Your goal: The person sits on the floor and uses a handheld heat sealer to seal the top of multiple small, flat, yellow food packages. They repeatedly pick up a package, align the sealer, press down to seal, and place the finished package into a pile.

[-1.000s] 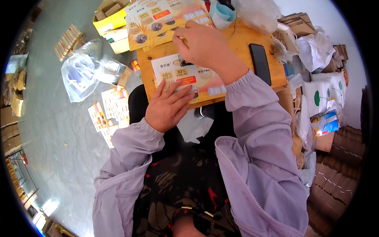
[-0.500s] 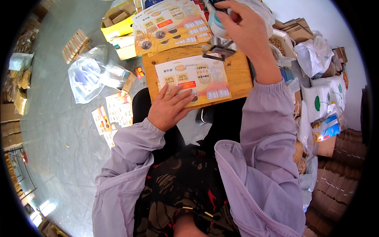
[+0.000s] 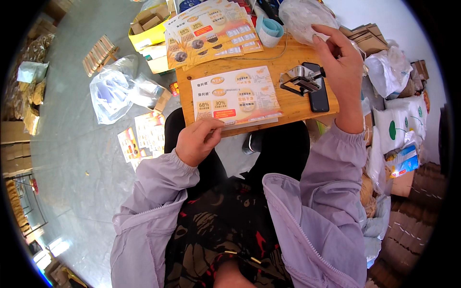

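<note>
Printed sheets (image 3: 240, 103), orange and white, lie overlapped near the wooden table's front edge. My left hand (image 3: 198, 139) pinches the near edge of the top one, thumb and curled fingers together. My right hand (image 3: 340, 72) is raised above the table's right side, its fingers apart and nothing in them. Just left of it, a small shiny metal device with a black knob (image 3: 303, 79), stamp-like, rests partly over a black phone (image 3: 319, 98). Its exact kind is unclear. Behind is a fanned stack of matching sheets (image 3: 206, 33).
The wooden table (image 3: 293, 108) also bears a light blue tape-like roll (image 3: 271, 31) and a thin cord. Clear plastic bags (image 3: 307, 19) crowd its far right. A yellow box (image 3: 144, 36) stands left of it, with loose sheets (image 3: 141, 137) on the floor.
My right hand has moved nearer and to the right, leaving the metal device by the phone. My left hand has gone from lying flat on the sheet to pinching its near edge.
</note>
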The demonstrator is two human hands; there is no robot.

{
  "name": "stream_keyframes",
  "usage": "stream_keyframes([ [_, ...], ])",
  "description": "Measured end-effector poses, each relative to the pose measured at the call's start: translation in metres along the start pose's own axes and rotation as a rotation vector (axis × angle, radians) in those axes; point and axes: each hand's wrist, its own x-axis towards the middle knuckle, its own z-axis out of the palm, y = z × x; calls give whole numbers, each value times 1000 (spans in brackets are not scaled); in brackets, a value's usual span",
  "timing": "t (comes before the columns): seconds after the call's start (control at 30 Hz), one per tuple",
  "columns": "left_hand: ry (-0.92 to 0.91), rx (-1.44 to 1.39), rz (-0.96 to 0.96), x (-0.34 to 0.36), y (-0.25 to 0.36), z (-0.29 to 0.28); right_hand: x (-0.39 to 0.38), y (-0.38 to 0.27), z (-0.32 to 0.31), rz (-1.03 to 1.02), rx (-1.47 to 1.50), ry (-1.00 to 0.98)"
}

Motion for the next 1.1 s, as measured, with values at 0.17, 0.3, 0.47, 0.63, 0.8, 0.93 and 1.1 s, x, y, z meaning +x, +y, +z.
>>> stream_keyframes([
  [0.17,118,-272,-280,0,15,1,-2,7,-14,4,6,16],
  [0.3,116,-58,-109,7,22,-4,-4,8,-17,29,-31,13],
  [0.47,32,82,-42,5,25,-5,-6,14,-18,26,-10,32],
  [0.63,9,-12,-14,7,34,-15,-4,12,-22,35,26,29],
  [0.8,251,-120,-112,29,45,-31,-4,19,-27,35,36,34],
  [0.93,530,65,166,95,21,-51,-7,19,-28,37,19,48],
  [1.1,558,455,391,185,-55,-52,-5,18,-11,-32,29,21],
])
